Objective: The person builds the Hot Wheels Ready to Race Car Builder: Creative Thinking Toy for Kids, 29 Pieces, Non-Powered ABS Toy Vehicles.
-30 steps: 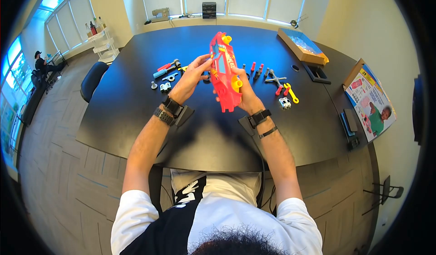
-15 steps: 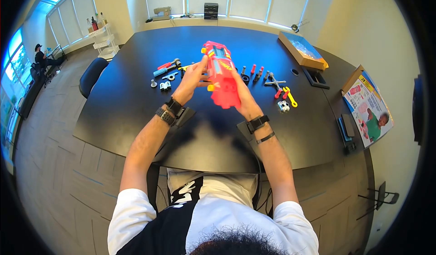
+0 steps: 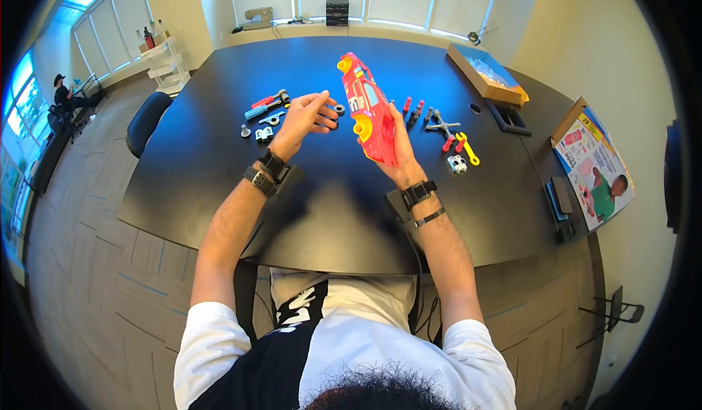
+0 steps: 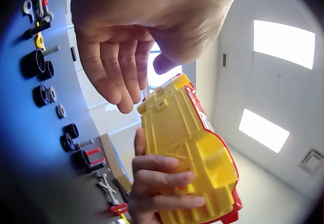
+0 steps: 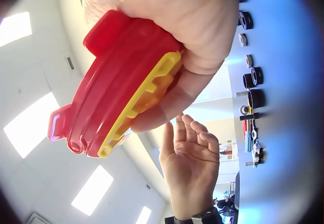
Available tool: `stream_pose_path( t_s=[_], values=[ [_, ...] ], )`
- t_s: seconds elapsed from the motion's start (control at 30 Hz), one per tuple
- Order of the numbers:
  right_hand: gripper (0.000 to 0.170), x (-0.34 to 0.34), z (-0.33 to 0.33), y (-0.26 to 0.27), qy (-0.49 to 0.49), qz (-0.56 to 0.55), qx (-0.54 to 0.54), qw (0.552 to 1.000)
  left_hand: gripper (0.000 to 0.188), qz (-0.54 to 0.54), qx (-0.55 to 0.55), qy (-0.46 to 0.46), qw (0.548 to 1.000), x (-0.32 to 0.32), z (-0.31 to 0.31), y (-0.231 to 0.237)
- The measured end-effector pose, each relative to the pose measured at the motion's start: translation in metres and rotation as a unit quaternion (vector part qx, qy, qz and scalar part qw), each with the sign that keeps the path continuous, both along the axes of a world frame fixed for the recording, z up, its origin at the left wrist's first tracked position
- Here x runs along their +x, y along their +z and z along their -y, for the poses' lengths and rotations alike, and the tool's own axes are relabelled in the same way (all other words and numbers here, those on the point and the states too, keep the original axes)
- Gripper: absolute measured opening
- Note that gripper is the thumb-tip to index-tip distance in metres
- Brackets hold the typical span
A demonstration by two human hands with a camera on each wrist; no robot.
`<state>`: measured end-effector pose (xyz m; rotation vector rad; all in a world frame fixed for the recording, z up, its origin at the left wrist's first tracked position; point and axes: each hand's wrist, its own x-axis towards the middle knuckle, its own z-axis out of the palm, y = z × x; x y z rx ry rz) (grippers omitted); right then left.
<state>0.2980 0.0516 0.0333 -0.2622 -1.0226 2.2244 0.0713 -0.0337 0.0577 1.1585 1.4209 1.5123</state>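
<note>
My right hand grips a red toy car above the table, its nose end pointing away from me. Yellow hubs without wheels stick out on the car's left side in the head view. The left wrist view shows its yellow underside, with the right fingers spread across it. To the left of the car, apart from it, my left hand hovers with relaxed fingers and nothing in it. In the right wrist view, the left palm faces the camera beyond the car.
Toy tools, among them a blue-handled hammer, lie at the left beside a silver engine-like part. At the right are a grey cross wrench, a yellow wrench and red bolts. An open box and a printed box stand farther right.
The right hand has rolled the car, so its side hubs now face left and up. The left hand has let go of the car and moved a little left.
</note>
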Motion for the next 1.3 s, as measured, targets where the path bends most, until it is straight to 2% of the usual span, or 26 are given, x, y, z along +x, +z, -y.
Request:
stream_pose_path(
  t_s=[0.1,0.13,0.2,0.23,0.27,0.33,0.47,0.53,0.67,0.8,0.87,0.93,1.0,1.03,1.13,1.2,1.3],
  values=[
    [0.063,0.002,-0.003,-0.001,-0.008,-0.007,-0.007,1.000,0.034,-0.078,-0.016,0.018,0.997,-0.028,-0.016,-0.013],
    [0.062,0.003,-0.003,0.000,-0.009,-0.011,-0.009,1.000,0.034,-0.078,-0.018,0.017,0.997,-0.033,-0.020,-0.016],
    [0.062,0.006,-0.002,0.000,-0.001,-0.014,-0.013,1.000,0.032,-0.240,-0.024,0.047,0.969,-0.043,-0.028,-0.021],
    [0.062,0.006,-0.002,0.001,-0.016,-0.012,-0.027,0.999,0.028,-0.335,-0.035,0.064,0.939,-0.050,-0.035,-0.026],
    [0.062,0.007,-0.003,0.001,-0.032,-0.009,-0.039,0.999,0.028,-0.336,-0.033,0.062,0.939,-0.056,-0.041,-0.031],
    [0.062,0.008,-0.006,0.000,-0.032,-0.012,-0.039,0.999,0.022,-0.570,0.011,0.138,0.810,-0.062,-0.049,-0.041],
    [0.060,0.011,-0.011,-0.003,-0.019,-0.014,-0.036,0.999,0.019,-0.583,-0.031,0.133,0.801,-0.071,-0.058,-0.063],
    [0.060,0.012,-0.011,-0.003,-0.023,-0.012,-0.038,0.999,0.017,-0.631,-0.062,0.129,0.762,-0.074,-0.061,-0.074],
    [0.060,0.013,-0.006,0.000,-0.035,-0.014,-0.043,0.998,0.013,-0.626,-0.096,0.118,0.764,-0.077,-0.057,-0.081],
    [0.060,0.014,-0.015,-0.008,-0.023,-0.019,-0.037,0.999,0.008,-0.622,-0.028,0.136,0.770,-0.058,-0.044,-0.059],
    [0.060,0.014,-0.015,-0.008,-0.025,-0.020,-0.025,0.999,0.009,-0.523,0.129,0.168,0.826,-0.048,-0.037,-0.043],
    [0.061,0.014,-0.013,-0.007,-0.037,-0.019,-0.032,0.999,0.012,-0.496,0.157,0.165,0.838,-0.025,-0.017,-0.020],
    [0.061,0.013,-0.013,-0.009,-0.050,-0.018,-0.038,0.998,0.012,-0.344,0.196,0.118,0.910,-0.001,0.008,0.000],
    [0.061,0.011,-0.014,-0.010,-0.057,-0.019,-0.037,0.997,0.013,-0.390,0.243,0.121,0.880,0.008,0.019,0.006],
    [0.061,0.007,-0.010,-0.010,-0.066,-0.016,-0.040,0.997,0.013,-0.417,0.289,0.091,0.857,0.028,0.042,0.014],
    [0.061,0.003,-0.007,-0.008,-0.066,-0.011,-0.042,0.997,0.015,-0.411,0.281,0.080,0.864,0.040,0.050,0.018],
    [0.059,-0.001,0.000,-0.005,-0.046,-0.022,-0.030,0.998,0.017,-0.444,0.290,0.051,0.846,0.049,0.052,0.022]
  ],
)
